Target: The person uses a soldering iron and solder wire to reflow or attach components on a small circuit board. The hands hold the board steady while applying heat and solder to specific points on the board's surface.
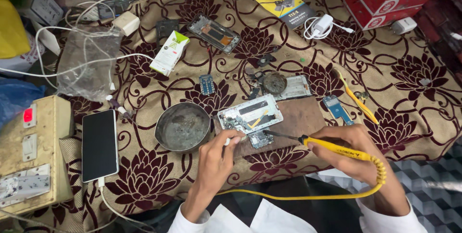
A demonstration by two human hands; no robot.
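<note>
Two hands are at work over a small circuit board lying on a brown mat, just beside an opened phone: the right hand is closed around a yellow soldering iron whose tip rests at the board, while the left hand pinches something small and pale against the board's edge. Judging by the phone already lying open with loose parts scattered on the flowered cloth, dismantling looks done, soldering looks under way, and reassembly is not yet done.
</note>
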